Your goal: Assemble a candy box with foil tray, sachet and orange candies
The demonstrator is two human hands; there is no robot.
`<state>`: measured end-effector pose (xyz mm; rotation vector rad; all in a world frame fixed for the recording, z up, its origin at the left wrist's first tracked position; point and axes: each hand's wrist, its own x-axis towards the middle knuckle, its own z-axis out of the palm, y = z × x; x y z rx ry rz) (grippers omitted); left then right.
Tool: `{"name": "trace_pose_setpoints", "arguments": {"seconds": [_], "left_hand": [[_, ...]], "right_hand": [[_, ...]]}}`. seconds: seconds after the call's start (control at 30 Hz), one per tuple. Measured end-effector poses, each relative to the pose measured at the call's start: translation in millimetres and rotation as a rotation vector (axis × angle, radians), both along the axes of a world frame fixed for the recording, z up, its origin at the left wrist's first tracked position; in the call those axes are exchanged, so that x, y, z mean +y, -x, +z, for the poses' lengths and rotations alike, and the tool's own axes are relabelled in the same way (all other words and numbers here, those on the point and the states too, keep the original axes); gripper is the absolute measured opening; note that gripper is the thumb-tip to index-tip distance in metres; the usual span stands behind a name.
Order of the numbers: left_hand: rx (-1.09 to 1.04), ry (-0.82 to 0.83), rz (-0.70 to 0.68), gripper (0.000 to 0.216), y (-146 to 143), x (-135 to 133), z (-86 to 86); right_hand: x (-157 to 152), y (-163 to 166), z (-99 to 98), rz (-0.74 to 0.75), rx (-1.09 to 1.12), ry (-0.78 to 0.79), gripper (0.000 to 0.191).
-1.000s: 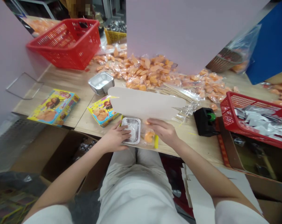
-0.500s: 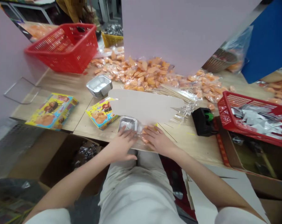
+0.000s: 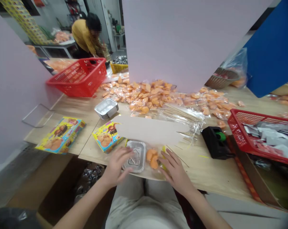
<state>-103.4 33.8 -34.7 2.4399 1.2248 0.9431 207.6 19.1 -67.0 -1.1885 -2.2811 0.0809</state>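
A small foil tray (image 3: pixel 135 156) lies at the table's front edge, with a packet of orange pieces (image 3: pixel 152 158) just to its right, both apparently under a clear plastic wrap. My left hand (image 3: pixel 117 165) rests with spread fingers on the tray's left side. My right hand (image 3: pixel 174 168) lies flat, fingers apart, touching the right edge of the orange packet. Neither hand grips anything. A pale card (image 3: pixel 151 131) lies right behind the tray.
A heap of orange packets (image 3: pixel 155 95) and bagged skewers (image 3: pixel 182 114) fill the table's middle. Red baskets stand back left (image 3: pixel 79 78) and right (image 3: pixel 263 133). An empty foil tray (image 3: pixel 106 108), two yellow boxes (image 3: pixel 107 136) (image 3: pixel 61 135) and a black tape dispenser (image 3: pixel 215 142) lie nearby. A person in yellow (image 3: pixel 84 36) works behind.
The camera tilted up, showing more of the room. Both hands slid toward me off the top of the tray and packet, and now lie flatter at their sides.
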Motion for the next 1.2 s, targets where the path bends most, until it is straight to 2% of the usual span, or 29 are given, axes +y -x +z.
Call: {"name": "trace_pose_setpoints", "arguments": {"seconds": [0.1,0.13,0.17,0.23,0.27,0.3,0.4,0.47,0.53,0.6,0.67,0.77,0.87,0.93,1.03,1.1,1.2], "left_hand": [[-0.334,-0.026,0.455,0.025,20.7,32.9,2.1],[-0.397,-0.013,0.561,0.023,25.8,51.4,5.1],[-0.419,0.015,0.602,0.023,29.2,73.4,8.8],[-0.336,0.056,0.556,0.025,29.6,125.6,16.5],[-0.216,0.081,0.466,0.028,26.4,153.8,19.5],[-0.074,0.094,0.380,0.033,21.1,181.9,21.6],[0.084,0.112,0.294,0.051,-3.1,255.2,21.0],[0.313,0.082,0.241,0.059,-20.5,288.4,15.9],[0.500,0.029,0.166,0.062,-34.0,308.1,8.5],[0.575,-0.012,0.124,0.062,-42.2,316.6,0.3],[0.574,-0.019,0.155,0.060,-45.6,316.8,-7.4],[0.421,0.059,0.252,0.050,-44.0,309.3,-15.2],[0.249,0.153,0.337,0.029,-35.4,302.8,-15.8],[0.002,0.259,0.437,0.020,-26.3,302.3,-11.2],[-0.603,0.457,0.533,0.030,-12.7,302.4,4.5],[-0.910,0.538,0.474,0.036,-6.4,297.0,20.3],[-1.185,0.660,0.345,0.038,1.7,273.4,47.1]], "right_hand": [[-3.3,-2.1,-6.9,-0.064,0.157,-0.037,0.036],[-3.7,-2.1,-10.0,-0.096,0.208,-0.056,0.037],[-3.8,-1.7,-13.4,-0.130,0.253,-0.077,0.037],[-3.4,-0.4,-21.0,-0.187,0.314,-0.103,0.038],[-3.0,0.1,-24.8,-0.207,0.331,-0.106,0.038],[-2.7,0.3,-28.2,-0.225,0.340,-0.108,0.039],[-1.9,-1.0,-35.2,-0.280,0.335,-0.122,0.039],[-1.5,-2.8,-37.1,-0.313,0.315,-0.132,0.039],[-1.0,-4.1,-37.6,-0.321,0.291,-0.128,0.039],[-0.2,-4.6,-37.4,-0.314,0.273,-0.115,0.038],[0.8,-4.8,-37.3,-0.292,0.263,-0.101,0.039],[2.1,-5.4,-37.5,-0.257,0.266,-0.078,0.038],[2.8,-6.3,-37.4,-0.262,0.280,-0.045,0.038],[3.0,-6.4,-36.6,-0.273,0.289,-0.029,0.037],[3.2,-5.8,-34.9,-0.285,0.298,-0.029,0.035],[3.7,-5.1,-34.2,-0.292,0.297,-0.040,0.034],[4.9,-3.9,-34.2,-0.294,0.298,-0.070,0.033]]}}
